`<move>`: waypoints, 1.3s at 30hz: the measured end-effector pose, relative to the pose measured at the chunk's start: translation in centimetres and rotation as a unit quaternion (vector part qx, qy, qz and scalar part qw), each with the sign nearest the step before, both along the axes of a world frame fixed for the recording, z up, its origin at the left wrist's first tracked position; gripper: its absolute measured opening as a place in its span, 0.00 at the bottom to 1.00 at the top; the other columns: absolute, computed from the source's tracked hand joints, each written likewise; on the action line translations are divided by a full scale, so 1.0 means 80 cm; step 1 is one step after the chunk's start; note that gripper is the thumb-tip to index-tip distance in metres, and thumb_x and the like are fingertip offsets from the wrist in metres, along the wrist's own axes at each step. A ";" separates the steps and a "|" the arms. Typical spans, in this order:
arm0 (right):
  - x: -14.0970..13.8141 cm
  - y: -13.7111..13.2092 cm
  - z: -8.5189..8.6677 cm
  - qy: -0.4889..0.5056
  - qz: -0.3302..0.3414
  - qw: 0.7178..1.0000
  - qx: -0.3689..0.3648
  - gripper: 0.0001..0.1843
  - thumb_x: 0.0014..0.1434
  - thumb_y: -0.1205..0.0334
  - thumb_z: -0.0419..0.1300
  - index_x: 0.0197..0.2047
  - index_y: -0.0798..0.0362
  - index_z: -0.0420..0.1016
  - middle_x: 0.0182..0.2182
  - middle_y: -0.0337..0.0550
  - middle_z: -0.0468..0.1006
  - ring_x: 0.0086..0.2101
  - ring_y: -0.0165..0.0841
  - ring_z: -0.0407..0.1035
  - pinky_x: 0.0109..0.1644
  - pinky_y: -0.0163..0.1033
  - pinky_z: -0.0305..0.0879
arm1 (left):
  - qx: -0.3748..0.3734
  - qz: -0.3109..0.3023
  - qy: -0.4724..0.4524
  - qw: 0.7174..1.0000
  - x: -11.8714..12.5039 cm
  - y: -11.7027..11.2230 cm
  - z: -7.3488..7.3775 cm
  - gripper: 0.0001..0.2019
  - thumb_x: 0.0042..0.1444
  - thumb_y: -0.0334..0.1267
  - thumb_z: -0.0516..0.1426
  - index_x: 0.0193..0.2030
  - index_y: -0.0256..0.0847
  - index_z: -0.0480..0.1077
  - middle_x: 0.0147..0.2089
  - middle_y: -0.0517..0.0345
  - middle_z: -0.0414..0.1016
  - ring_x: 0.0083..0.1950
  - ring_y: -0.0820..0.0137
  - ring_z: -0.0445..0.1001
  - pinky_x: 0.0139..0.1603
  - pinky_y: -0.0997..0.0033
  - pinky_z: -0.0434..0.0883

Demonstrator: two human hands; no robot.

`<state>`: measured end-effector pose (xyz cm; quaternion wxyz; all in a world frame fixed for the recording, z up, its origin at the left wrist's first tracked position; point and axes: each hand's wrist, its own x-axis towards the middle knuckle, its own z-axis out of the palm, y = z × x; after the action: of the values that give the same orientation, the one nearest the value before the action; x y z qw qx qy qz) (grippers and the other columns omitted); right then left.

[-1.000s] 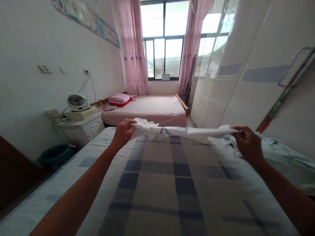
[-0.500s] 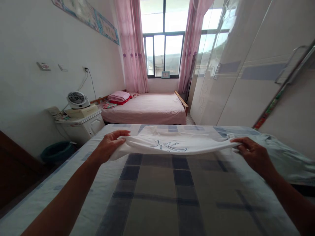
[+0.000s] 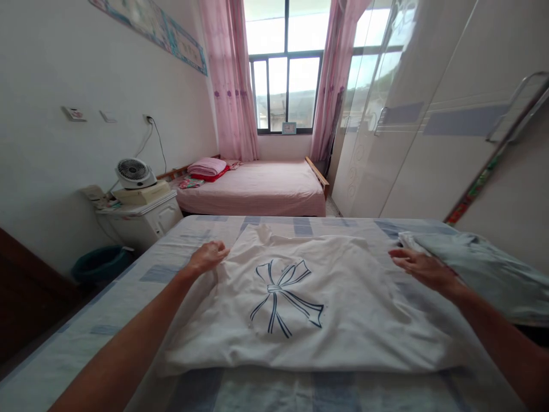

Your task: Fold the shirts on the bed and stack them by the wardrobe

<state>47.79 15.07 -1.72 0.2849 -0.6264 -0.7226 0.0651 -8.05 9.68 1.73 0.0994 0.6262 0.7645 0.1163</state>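
Note:
A white T-shirt point(image 3: 343, 303) with a dark-blue line-drawn bow on its front lies spread on the checked bed sheet point(image 3: 257, 392). Its neck end points away from me and its hem lies nearest, with a few soft wrinkles. My left hand point(image 3: 209, 256) is at the shirt's upper left edge, fingers loosely curled; it does not appear to grip the cloth. Off the shirt's upper right side, my right hand point(image 3: 420, 268) hovers with slightly bent fingers apart and nothing in them.
Pale folded cloth point(image 3: 484, 269) lies at the bed's right side. Beyond stands a pink-covered bed point(image 3: 266, 189). On the left are a cabinet point(image 3: 150, 214) bearing a fan point(image 3: 135, 171), and a green bin point(image 3: 100, 263). A glossy wardrobe point(image 3: 398, 166) lines the right.
The shirt, stretched bunched between both hands before, has come down flat toward me, showing its whole bow print. Both hands have let go of it, and the right has shifted slightly left.

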 end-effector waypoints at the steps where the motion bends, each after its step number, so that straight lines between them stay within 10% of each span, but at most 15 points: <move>1: -0.013 0.015 0.002 -0.005 0.000 1.000 -0.005 0.19 0.49 0.51 0.53 0.38 0.51 0.78 0.39 0.47 0.81 0.35 0.41 0.76 0.39 0.44 0.72 | 0.006 0.010 0.005 1.000 0.003 0.017 -0.003 0.16 0.52 0.45 0.51 0.36 0.38 0.76 0.40 0.46 0.79 0.44 0.60 0.76 0.42 0.71 0.68; 6: -0.067 0.082 -0.001 -0.021 0.011 0.999 -0.022 0.25 0.52 0.56 0.48 0.50 0.55 0.72 0.51 0.52 0.75 0.45 0.40 0.73 0.51 0.44 0.66 | 0.029 -0.011 -0.012 0.999 0.019 0.086 -0.022 0.23 0.50 0.48 0.56 0.49 0.36 0.72 0.51 0.42 0.75 0.52 0.61 0.73 0.47 0.73 0.66; 12: -0.094 0.112 -0.020 -0.048 0.038 0.997 -0.048 0.20 0.47 0.54 0.54 0.41 0.52 0.77 0.39 0.46 0.80 0.40 0.39 0.73 0.43 0.40 0.67 | 0.026 -0.026 -0.060 0.998 0.040 0.106 -0.038 0.15 0.42 0.44 0.60 0.35 0.37 0.75 0.32 0.54 0.78 0.37 0.64 0.75 0.33 0.75 0.66; 18: -0.080 0.110 0.021 -0.027 0.058 0.993 -0.095 0.16 0.48 0.50 0.54 0.31 0.50 0.77 0.27 0.39 0.78 0.31 0.36 0.71 0.34 0.36 0.63 | 0.069 -0.077 -0.122 0.987 0.021 0.095 -0.001 0.12 0.48 0.43 0.53 0.30 0.38 0.73 0.26 0.61 0.73 0.30 0.70 0.72 0.29 0.76 0.63; 26: -0.130 0.166 0.055 -0.041 -0.116 0.992 0.033 0.22 0.53 0.55 0.53 0.47 0.56 0.75 0.44 0.55 0.76 0.44 0.43 0.70 0.45 0.44 0.64 | 0.197 0.072 -0.004 0.978 0.037 0.150 0.029 0.18 0.58 0.41 0.48 0.51 0.37 0.69 0.48 0.43 0.74 0.50 0.57 0.72 0.47 0.63 0.67; 31: -0.106 0.108 0.025 -0.084 -0.077 0.993 0.028 0.29 0.54 0.53 0.51 0.56 0.59 0.68 0.54 0.58 0.69 0.55 0.46 0.63 0.56 0.48 0.60 | 0.156 0.002 0.007 0.988 0.021 0.069 0.003 0.20 0.55 0.43 0.53 0.54 0.41 0.68 0.53 0.49 0.71 0.48 0.64 0.73 0.49 0.69 0.66; 39: 0.017 -0.052 -0.021 -0.049 -0.035 0.986 -0.157 0.25 0.55 0.40 0.50 0.27 0.50 0.77 0.35 0.55 0.79 0.42 0.53 0.71 0.48 0.53 0.64 | -0.037 -0.041 0.008 0.998 -0.038 -0.131 -0.025 0.24 0.55 0.59 0.47 0.29 0.42 0.72 0.32 0.55 0.74 0.35 0.64 0.72 0.38 0.68 0.63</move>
<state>49.16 10.94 -3.39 0.1491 -0.6905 -0.6945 0.1369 -11.07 -0.77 -0.25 0.1212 0.6541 0.7424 0.0791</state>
